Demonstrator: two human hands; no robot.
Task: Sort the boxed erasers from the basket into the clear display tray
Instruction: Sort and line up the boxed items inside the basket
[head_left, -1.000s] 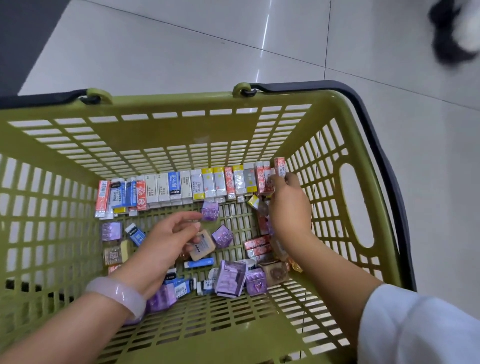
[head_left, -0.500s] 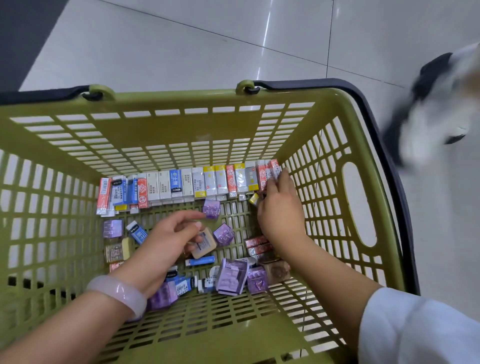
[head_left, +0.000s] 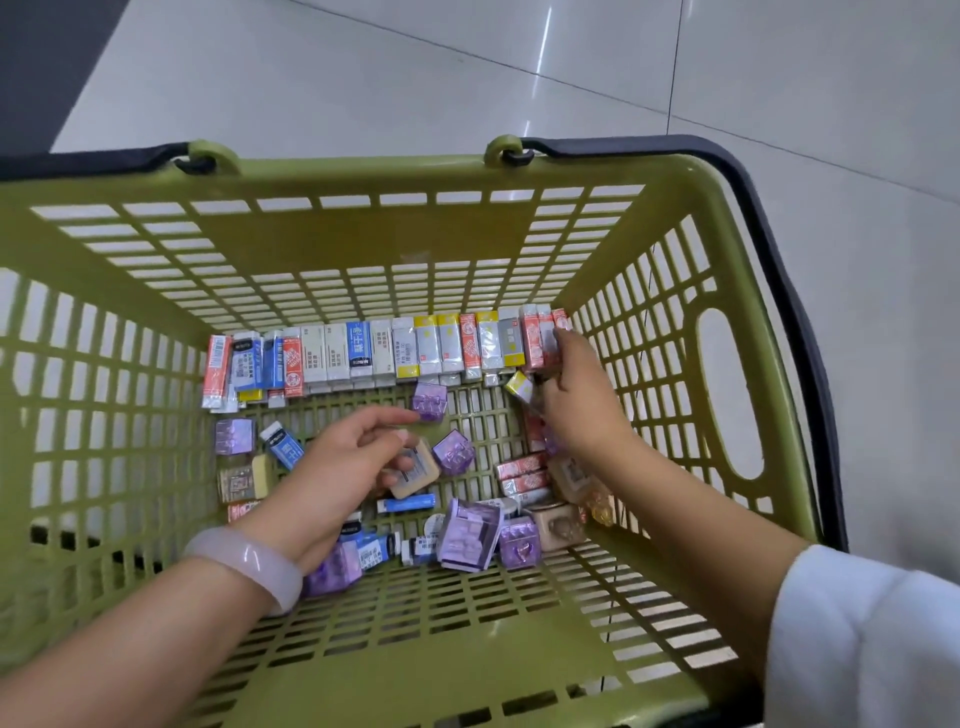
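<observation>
While both your arms reach down into the green basket (head_left: 358, 244), your left hand (head_left: 337, 467) at centre frame pinches a beige boxed eraser (head_left: 415, 470) between thumb and curled fingers. Your right hand (head_left: 576, 400), centre right, has its fingertips curled on the red boxes (head_left: 540, 338) ending the row of erasers (head_left: 363, 353) along the far wall. Loose purple boxes (head_left: 470, 535) lie below.

In the green basket (head_left: 363, 244), the left hand (head_left: 332, 467) holds a tan eraser (head_left: 415, 470); the right hand (head_left: 576, 400) touches the upright row (head_left: 384, 353).
</observation>
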